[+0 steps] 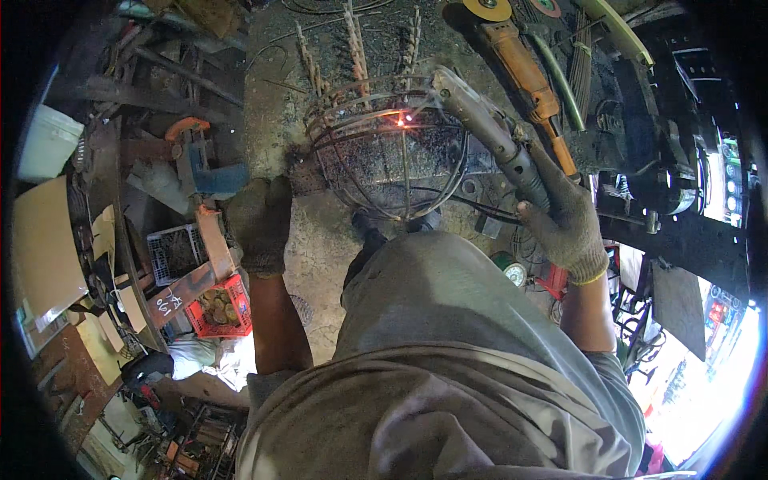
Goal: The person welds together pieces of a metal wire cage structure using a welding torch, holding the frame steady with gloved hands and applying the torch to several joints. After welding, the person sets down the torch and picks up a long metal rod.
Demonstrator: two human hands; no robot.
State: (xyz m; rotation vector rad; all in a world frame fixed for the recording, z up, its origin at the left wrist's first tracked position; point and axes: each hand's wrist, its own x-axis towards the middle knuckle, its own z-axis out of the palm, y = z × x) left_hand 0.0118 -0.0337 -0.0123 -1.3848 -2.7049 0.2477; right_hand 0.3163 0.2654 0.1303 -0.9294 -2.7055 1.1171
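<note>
My right hand (564, 216), in a grey knitted work glove, is wrapped round the dark handle of a welding electrode holder (484, 120). The holder's worn head points left, toward a small glowing orange spot (402, 122) on the upper bars of a wire frame. This round metal frame (405, 164) curves like a basket and overhangs the bench's near edge. Close to the bench's front left corner is my left hand (260, 224), gloved and apart from the frame. Its fingers are curled, with the tips hidden; whether it grips anything does not show.
An orange angle grinder (524, 72) lies on the dirty workbench (276, 120), right of the holder. Rough upright rods (356, 52) stand behind the frame. Left of the bench are a blue metal piece (220, 178) and a red crate (220, 308). A dark cable (488, 210) passes below the frame.
</note>
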